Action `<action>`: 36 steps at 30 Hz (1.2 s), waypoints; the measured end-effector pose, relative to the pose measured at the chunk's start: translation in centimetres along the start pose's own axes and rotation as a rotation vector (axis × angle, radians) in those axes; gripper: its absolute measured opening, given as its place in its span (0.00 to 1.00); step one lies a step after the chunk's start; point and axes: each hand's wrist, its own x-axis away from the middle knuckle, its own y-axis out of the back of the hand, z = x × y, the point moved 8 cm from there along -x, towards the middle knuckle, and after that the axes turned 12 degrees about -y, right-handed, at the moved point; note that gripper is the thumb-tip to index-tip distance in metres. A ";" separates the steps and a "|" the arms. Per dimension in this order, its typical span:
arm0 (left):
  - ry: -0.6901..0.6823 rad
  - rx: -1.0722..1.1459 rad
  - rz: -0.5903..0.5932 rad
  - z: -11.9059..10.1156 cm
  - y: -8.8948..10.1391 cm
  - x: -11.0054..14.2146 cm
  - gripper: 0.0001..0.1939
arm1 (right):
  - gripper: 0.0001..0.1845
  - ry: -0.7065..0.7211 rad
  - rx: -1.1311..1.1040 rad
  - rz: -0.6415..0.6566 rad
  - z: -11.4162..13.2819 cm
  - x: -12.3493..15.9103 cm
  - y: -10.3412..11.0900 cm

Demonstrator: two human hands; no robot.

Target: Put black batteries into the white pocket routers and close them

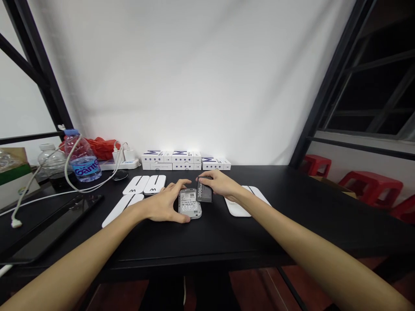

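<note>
My left hand (pixel 167 202) grips the left side of a white pocket router (pixel 189 203) with its back off, so a printed label shows in its bay. The thumb lies at the near corner and the fingers at the far edge. In my right hand (pixel 218 183) is a dark grey battery (pixel 204 192) marked 3000mA, held by its upper end, tilted over the router's right edge. Partly hidden by my right wrist, a white cover or device (pixel 238 209) lies on the black table. Two white routers with a W mark (pixel 135 185) (pixel 155 184) lie beyond my left hand.
Another white device (pixel 121 209) lies by my left forearm. White boxes (pixel 157 160) are stacked along the wall. At the left are a black tablet (pixel 48 229), a water bottle (pixel 83 160), white cables and a power strip (pixel 129 164). Red stools (pixel 369 188) stand at the right.
</note>
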 end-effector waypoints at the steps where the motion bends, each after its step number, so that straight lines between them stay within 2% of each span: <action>1: -0.007 0.027 -0.013 0.0 0.0 0.0 0.50 | 0.12 0.016 -0.003 0.035 0.4 -0.2 -0.3; 5: -0.030 0.164 -0.059 -0.2 0.0 -0.1 0.57 | 0.12 0.186 0.019 0.135 2.1 -1.2 -1.4; 9: -0.031 0.223 -0.112 -0.4 0.2 -0.1 0.62 | 0.11 0.401 0.090 0.014 3.5 -1.6 -0.9; 13: -0.115 0.219 -0.178 -1.1 0.6 -0.3 0.67 | 0.09 0.492 -0.063 -0.029 4.0 -1.1 -0.6; 17: -0.178 0.178 -0.198 -1.6 0.7 -0.3 0.67 | 0.07 0.521 -0.160 -0.107 4.1 -0.3 -0.6; 21: -0.141 0.131 -0.204 -1.3 0.7 -0.2 0.68 | 0.07 0.508 -0.267 -0.132 3.5 -0.2 -0.4; 25: -0.123 0.090 -0.202 -1.5 0.7 -0.2 0.67 | 0.08 0.527 -0.228 -0.150 3.3 -0.1 -0.1; 32: -0.174 0.069 -0.234 -2.5 1.0 -0.3 0.58 | 0.09 0.505 -0.142 -0.122 2.8 0.3 -0.3; 36: -0.183 0.051 -0.238 -2.6 1.1 -0.2 0.54 | 0.11 0.466 -0.148 -0.065 2.5 0.4 -0.6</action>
